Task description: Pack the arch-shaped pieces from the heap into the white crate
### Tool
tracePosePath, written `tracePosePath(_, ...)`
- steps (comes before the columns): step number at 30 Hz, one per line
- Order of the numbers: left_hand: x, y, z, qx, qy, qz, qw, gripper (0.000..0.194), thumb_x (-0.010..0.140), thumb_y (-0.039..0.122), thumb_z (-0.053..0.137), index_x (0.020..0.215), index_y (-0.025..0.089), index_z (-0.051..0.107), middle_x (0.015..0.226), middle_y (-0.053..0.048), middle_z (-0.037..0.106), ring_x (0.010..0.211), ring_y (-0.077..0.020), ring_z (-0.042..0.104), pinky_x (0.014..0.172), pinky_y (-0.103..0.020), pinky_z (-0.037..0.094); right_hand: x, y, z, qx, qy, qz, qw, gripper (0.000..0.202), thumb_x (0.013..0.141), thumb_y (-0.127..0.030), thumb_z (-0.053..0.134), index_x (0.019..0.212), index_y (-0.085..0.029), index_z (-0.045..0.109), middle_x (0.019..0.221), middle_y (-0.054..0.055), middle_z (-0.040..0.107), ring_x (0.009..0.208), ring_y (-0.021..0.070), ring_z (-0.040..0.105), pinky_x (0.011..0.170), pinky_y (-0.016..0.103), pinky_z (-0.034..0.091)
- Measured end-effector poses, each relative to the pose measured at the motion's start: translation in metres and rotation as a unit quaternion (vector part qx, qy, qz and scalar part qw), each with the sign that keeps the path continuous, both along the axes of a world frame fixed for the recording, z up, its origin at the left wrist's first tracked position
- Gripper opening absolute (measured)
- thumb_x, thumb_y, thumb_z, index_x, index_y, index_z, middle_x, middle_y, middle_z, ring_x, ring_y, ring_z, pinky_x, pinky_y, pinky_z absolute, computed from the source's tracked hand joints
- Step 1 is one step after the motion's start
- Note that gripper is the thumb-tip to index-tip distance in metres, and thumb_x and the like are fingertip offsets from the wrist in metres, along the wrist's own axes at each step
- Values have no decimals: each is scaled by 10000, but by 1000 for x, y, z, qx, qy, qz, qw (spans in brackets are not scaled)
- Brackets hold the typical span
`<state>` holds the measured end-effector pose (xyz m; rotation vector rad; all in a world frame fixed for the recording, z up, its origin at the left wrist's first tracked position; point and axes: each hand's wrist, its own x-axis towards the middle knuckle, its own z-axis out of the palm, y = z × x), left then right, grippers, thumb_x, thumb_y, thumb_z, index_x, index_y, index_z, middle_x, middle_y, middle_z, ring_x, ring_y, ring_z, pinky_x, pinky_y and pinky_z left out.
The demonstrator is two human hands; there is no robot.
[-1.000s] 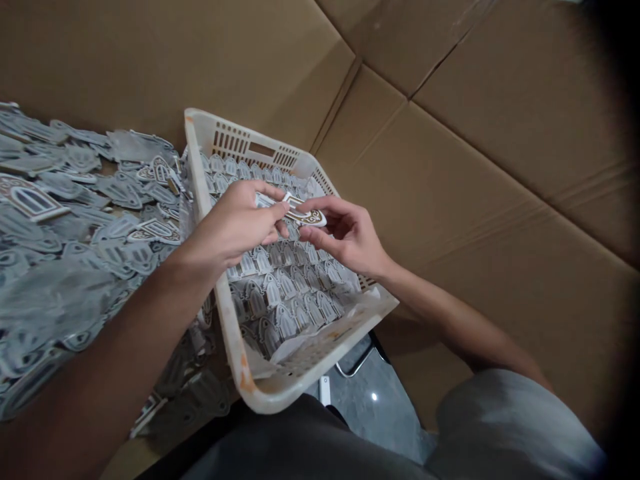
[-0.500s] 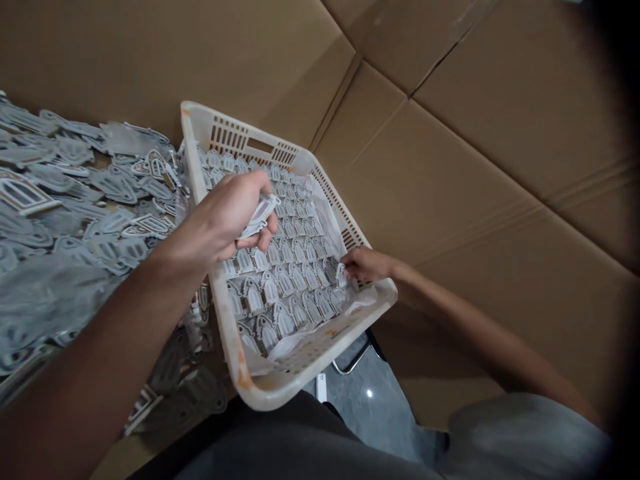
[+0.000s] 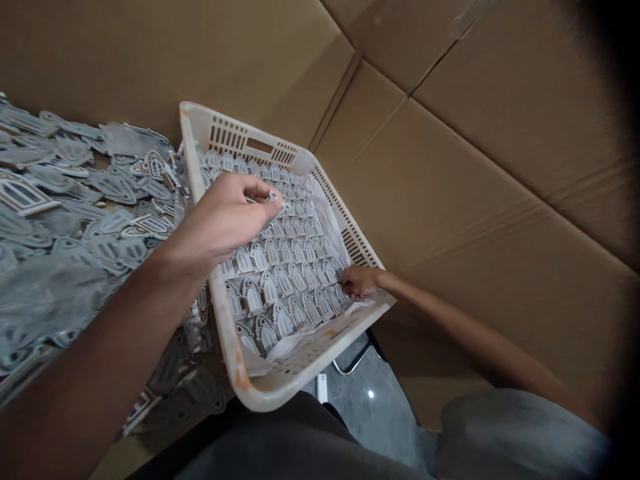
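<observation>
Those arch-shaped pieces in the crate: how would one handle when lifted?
Probably light: the left hand pinches an arch-shaped piece by fingertips alone. Likely thin and flat, since they lie overlapping in the crate. Stiffness is unclear.

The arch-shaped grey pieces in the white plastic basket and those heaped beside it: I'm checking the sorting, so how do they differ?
The arch-shaped grey pieces in the white plastic basket lie in neat rows, face up. The heaped pieces beside it overlap at random angles. Both share the arch shape.
</observation>
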<state>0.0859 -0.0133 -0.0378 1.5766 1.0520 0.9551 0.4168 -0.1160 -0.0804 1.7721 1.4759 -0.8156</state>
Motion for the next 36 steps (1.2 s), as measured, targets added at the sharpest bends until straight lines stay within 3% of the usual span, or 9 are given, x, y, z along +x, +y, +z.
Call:
tracePosePath(4,1,-4,2,1,-41,-15,999,237,784,374,827,972,229,818,878,-71,754,885,-276,692,742,-340,502,-1,3,8,47,-52,44,997,201,818,-128,684,623,-133,635,652,77,648,682,199,606,631,292,399)
tracePosePath(7,6,-7,5,-38,-111,-40,992,168,786,232,820,947,195,789,864,-76,748,800,-226,698,698,-312,505,-14,7,36,179,3,54,982,296,981,-325,614,799,-113,712,758,104,695,729,200,620,675,303,436)
tracePosePath(10,11,-9,6,-72,-155,-66,983,126,787,138,792,897,172,742,916,-80,752,696,-185,702,669,-307,515,-43,13,71,303,250,26,919,370,1013,-486,624,1136,-144,694,953,91,738,822,176,660,676,270,481)
tracePosePath(13,16,-14,7,-93,-182,-50,978,196,750,68,794,878,169,685,923,-72,740,683,-187,732,686,-310,538,-78,16,90,280,440,-30,853,494,921,-549,754,1201,-167,616,937,65,734,803,167,690,575,240,472)
tracePosePath(17,21,-25,9,-101,-163,-42,981,248,749,100,811,838,198,601,803,-52,726,710,-223,751,690,-330,550,-107,20,88,395,496,-85,769,425,864,-535,827,993,-171,649,763,-6,638,636,109,575,515,233,423)
tracePosePath(20,21,-31,11,-69,-97,-121,986,240,760,177,826,788,215,591,775,-50,734,779,-241,746,700,-334,538,-104,21,89,484,492,-94,717,369,904,-545,784,954,-196,676,760,-24,580,596,93,475,516,244,396)
tracePosePath(22,19,-30,12,-34,-52,-170,984,168,775,205,824,791,210,656,879,-62,761,856,-236,739,725,-321,534,-89,21,94,500,459,-65,731,330,927,-522,762,938,-202,682,774,-17,580,620,107,474,554,260,411)
tracePosePath(28,3,-13,17,-3,-28,-72,997,42,861,183,740,883,170,773,913,-87,773,732,-197,705,605,-296,492,-18,17,92,285,103,84,949,190,911,-139,638,722,-152,650,674,6,635,649,133,550,635,265,406)
tracePosePath(36,-3,-6,18,-2,-29,-43,999,100,913,153,697,873,152,788,867,-91,775,753,-171,717,598,-251,519,7,6,32,139,-140,62,978,243,754,-1,653,922,-84,807,945,156,789,870,245,719,737,262,502)
